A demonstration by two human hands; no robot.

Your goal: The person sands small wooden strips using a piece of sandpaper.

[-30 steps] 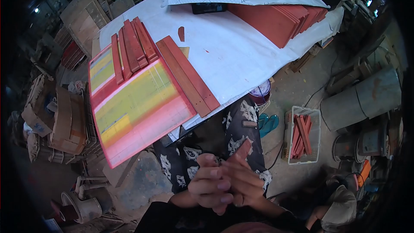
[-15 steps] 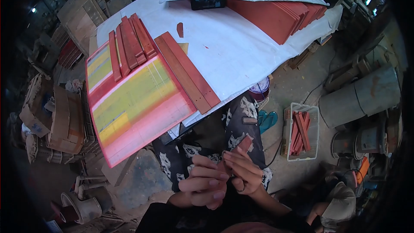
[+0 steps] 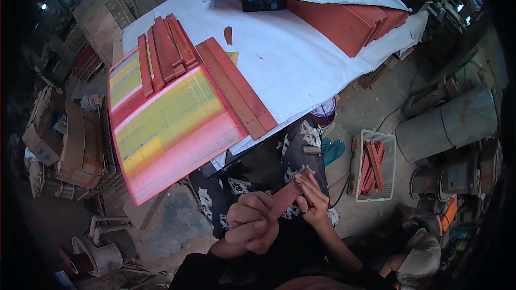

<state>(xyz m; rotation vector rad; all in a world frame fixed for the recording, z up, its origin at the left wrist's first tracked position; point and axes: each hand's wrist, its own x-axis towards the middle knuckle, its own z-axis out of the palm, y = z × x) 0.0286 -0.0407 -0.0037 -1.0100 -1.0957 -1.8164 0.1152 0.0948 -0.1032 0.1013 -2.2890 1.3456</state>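
Observation:
A short red-painted wooden strip is held over my lap, slanting up to the right. Curled fingers of my left hand grip its lower end. Around the upper end lies my right hand, its fingers bent over the strip's edge; whether anything thin is under them is hidden. Beyond the hands, a small brown block rests on the patterned cloth over my leg. Several red wooden strips lie on a yellow and pink board, with long drilled strips along its right side.
A white-covered table carries stacked red panels under a paper sheet. On the floor at right stand a white crate of red strips, teal sandals and a metal drum. Cardboard boxes sit left; another person is lower right.
My right hand has slid up and right along the strip, so more of its red face shows between the hands. My left hand has closed tighter around the lower end.

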